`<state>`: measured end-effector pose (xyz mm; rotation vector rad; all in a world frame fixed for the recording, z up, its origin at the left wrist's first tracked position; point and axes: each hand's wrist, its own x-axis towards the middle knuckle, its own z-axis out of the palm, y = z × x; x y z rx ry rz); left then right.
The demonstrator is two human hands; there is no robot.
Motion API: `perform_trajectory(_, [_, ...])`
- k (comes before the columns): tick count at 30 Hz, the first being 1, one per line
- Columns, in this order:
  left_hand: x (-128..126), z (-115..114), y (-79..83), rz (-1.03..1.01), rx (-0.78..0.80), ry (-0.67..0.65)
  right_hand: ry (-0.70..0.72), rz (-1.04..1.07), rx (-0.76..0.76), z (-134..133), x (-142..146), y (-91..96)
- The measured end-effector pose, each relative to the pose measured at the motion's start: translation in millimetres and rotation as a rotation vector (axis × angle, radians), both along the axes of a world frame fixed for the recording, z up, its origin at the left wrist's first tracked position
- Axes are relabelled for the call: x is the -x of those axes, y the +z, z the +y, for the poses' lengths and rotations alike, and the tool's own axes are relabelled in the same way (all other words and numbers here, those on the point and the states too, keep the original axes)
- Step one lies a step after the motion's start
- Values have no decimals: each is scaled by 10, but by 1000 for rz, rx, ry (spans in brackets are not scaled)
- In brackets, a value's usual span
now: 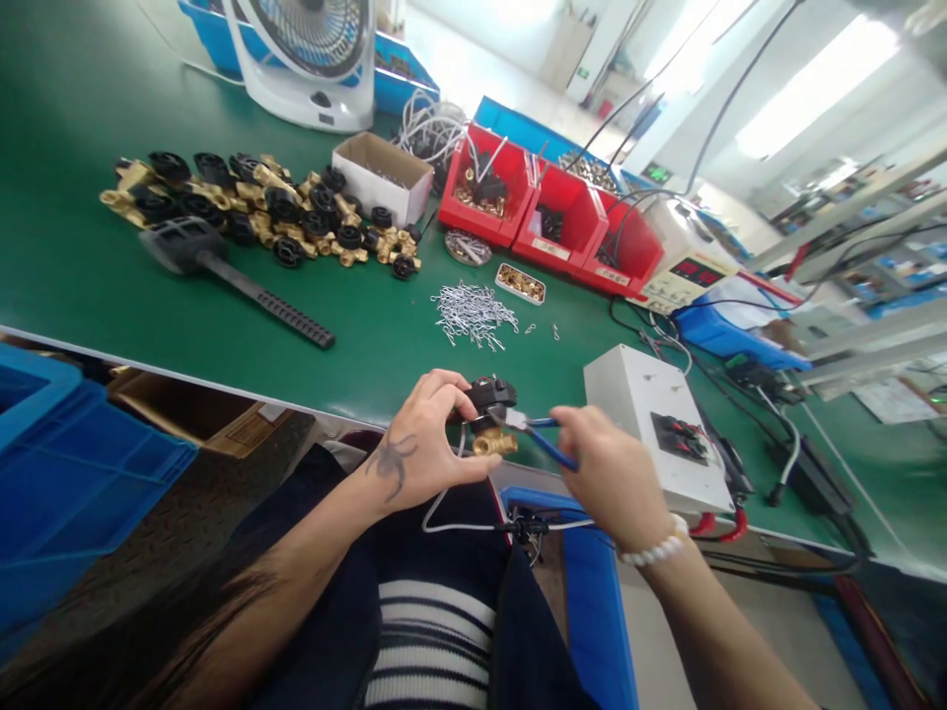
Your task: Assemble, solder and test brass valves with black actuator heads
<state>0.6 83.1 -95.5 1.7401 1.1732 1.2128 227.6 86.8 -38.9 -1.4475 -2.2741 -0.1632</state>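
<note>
My left hand (425,439) is closed round a brass valve with a black cap (489,419), held just over the near edge of the green table (89,286). A thin white wire (444,518) hangs from the valve down to my lap. My right hand (611,473) grips blue-handled pliers (544,439), whose jaws meet the valve at its right side. A bead bracelet sits on the right wrist.
A heap of brass-and-black valves (266,212) and a black mallet (222,271) lie at the left. Small metal clips (473,314), a cardboard box (383,176), red bins (554,212), a white fan (307,54) and a white switch box (655,424) stand around. A blue crate (66,473) sits below left.
</note>
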Motion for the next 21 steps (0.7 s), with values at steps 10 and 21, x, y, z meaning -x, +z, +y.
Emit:
perform_trajectory(10, [-3,15,1,-1,-7,-2,-56,43,-35,-5,2,-9])
perform_trajectory(21, [4,29,8,6,-5,-4,39,-24,5,10,-27,-43])
